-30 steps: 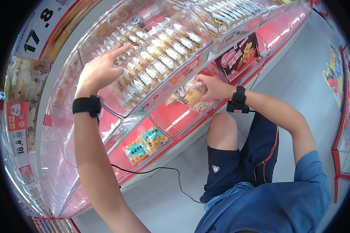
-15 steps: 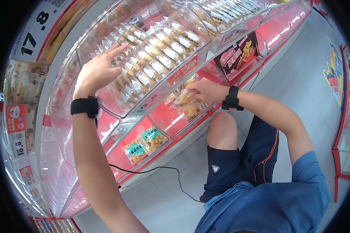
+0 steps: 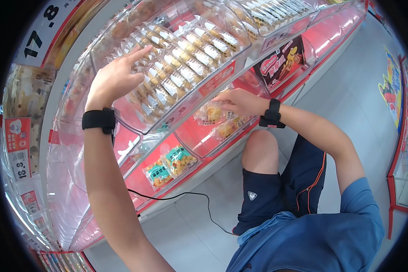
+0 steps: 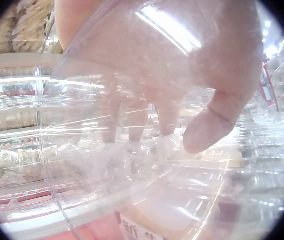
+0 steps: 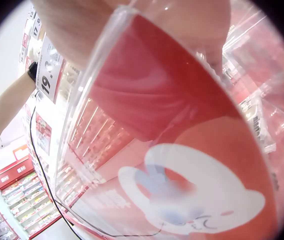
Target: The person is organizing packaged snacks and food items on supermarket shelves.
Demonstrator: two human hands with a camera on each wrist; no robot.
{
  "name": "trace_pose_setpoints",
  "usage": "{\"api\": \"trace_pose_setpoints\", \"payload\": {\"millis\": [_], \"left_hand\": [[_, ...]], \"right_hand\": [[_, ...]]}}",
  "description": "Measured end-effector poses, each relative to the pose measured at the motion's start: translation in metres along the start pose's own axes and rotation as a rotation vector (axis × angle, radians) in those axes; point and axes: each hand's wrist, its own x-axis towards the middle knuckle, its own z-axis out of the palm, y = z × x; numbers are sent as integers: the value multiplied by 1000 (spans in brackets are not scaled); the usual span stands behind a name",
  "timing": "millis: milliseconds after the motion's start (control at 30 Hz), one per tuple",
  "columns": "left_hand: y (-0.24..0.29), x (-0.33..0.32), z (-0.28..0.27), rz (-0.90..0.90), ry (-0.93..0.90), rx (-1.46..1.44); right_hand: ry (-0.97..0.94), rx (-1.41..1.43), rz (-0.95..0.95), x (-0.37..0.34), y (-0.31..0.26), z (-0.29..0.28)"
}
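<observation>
My left hand (image 3: 118, 79) reaches over the rows of wrapped pastries (image 3: 181, 59) in the upper clear bin, index finger extended and fingertips at the wrappers. In the left wrist view that hand (image 4: 167, 65) shows through clear plastic, fingers pointing down among blurred wrappers. Lower down, my right hand (image 3: 245, 102) is inside a pink-floored bin, its fingers loosely extended above a packet (image 3: 211, 114); whether they touch it is unclear. Another packet (image 3: 229, 129) lies nearer the front edge. The right wrist view shows part of this hand (image 5: 182, 20), its fingertips hidden by a red card (image 5: 212, 150).
Teal-labelled snack bags (image 3: 179, 159) occupy the neighbouring lower bin. A dark box (image 3: 281, 63) stands to the right of my right hand. Clear bin walls and a price rail (image 3: 186, 106) separate the levels. A black cable (image 3: 167, 198) hangs below the shelf's front.
My right hand has let go of the packet it held and moved left and slightly up within the bin; packets there have shifted. My left hand has stayed nearly still.
</observation>
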Motion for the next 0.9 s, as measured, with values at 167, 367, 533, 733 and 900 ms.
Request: {"api": "trace_pose_setpoints", "payload": {"millis": [167,367,533,733,900], "left_hand": [[1,0,0,-8,-4,6],[-4,1,4,42,55,32],[-1,0,1,19,25,6],[-1,1,1,3,9,-6],[0,0,0,-4,2,-19]], "right_hand": [[-2,13,136,0,-11,-3],[-6,69,138,-1,-4,0],[57,223,319,-1,-13,-5],[18,295,276,0,-6,-9],[-90,219,209,3,-13,-17]]}}
